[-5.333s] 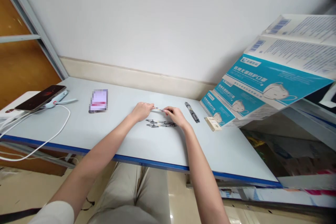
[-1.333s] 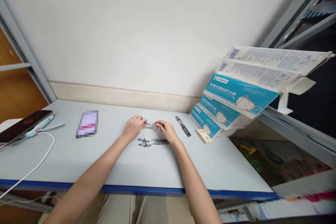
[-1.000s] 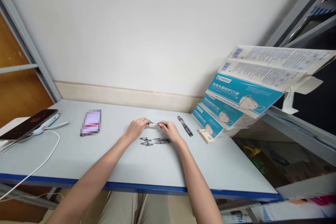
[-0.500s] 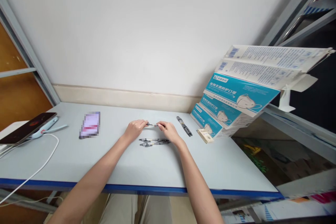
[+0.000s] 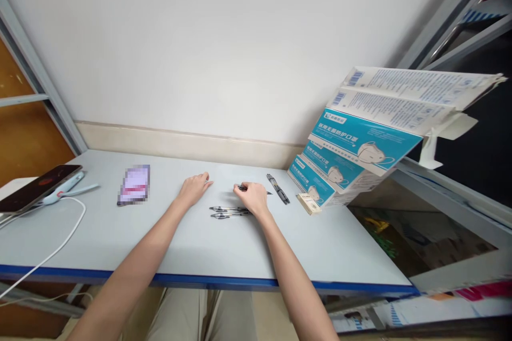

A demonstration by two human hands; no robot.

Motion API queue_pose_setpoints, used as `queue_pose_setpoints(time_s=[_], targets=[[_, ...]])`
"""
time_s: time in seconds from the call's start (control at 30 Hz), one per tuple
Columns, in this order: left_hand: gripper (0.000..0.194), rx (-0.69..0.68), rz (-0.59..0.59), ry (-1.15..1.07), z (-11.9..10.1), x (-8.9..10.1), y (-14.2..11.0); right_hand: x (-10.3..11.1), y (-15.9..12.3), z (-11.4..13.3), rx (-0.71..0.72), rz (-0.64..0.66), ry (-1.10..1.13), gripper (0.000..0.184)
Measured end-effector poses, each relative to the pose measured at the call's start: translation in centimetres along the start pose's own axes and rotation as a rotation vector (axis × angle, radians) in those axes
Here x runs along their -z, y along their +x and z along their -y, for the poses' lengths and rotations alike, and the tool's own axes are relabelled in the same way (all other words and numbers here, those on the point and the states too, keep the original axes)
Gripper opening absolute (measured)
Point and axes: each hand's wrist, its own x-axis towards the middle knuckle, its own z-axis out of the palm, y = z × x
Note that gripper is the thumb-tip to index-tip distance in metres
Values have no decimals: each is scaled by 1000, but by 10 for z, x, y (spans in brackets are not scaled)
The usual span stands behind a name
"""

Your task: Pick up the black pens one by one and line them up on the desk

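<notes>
My right hand [image 5: 254,198] is closed around a pen, mostly hidden by the fingers; its dark thin end [image 5: 269,193] sticks out on the right. My left hand [image 5: 193,189] rests low over the table to the left, thumb apart from the fingers, with nothing visible held. Just below the hands lie two black-and-clear pens, an upper pen [image 5: 224,209] and a lower pen [image 5: 223,216], side by side. Their right ends are covered by my right hand and wrist. Farther right, a dark bundle of pens [image 5: 278,188] lies slanted on the table.
Blue-and-white mask boxes [image 5: 360,141] stand stacked at the right, with a small cream box [image 5: 308,203] before them. On the left lie a phone with a blurred screen [image 5: 134,184], a dark phone [image 5: 40,187] and a white cable [image 5: 76,232]. A wall closes the table's back.
My left hand has let go of the pen and moved left. The pen stays in my right hand, now turned so one end points right. The view has shifted slightly.
</notes>
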Motion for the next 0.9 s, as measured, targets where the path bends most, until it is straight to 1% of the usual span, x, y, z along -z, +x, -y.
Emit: queue_pose_setpoints(time_s=[0.1, 0.27, 0.37, 0.43, 0.6, 0.67, 0.73, 0.8, 0.87, 0.9], targets=[[31, -10, 32, 29, -2, -4, 0, -1, -2, 4, 5, 29, -34, 41], [30, -6, 54, -7, -5, -5, 0, -10, -5, 9, 57, 71, -40, 51], [28, -9, 53, -25, -5, -5, -2, -16, -6, 11, 85, 108, -88, 45], [27, -19, 45, -37, -4, -5, -2, -19, -8, 13, 133, 133, -90, 44], [26, -9, 40, -96, -4, -5, -3, -21, -12, 10, 328, 168, 10, 43], [26, -6, 37, -117, -2, -6, -2, -20, -10, 7, 365, 184, 38, 40], [25, -8, 31, -142, 0, -8, -2, -13, -8, 6, 380, 167, 92, 36], [25, -6, 23, -165, 2, -11, -1, 2, -11, 12, 397, 91, 216, 30], [26, -1, 14, -182, 5, -14, 0, 27, -26, 26, 441, -26, 429, 27], [26, 3, 11, -189, 5, -16, 0, 42, -40, 34, 473, -61, 571, 27]])
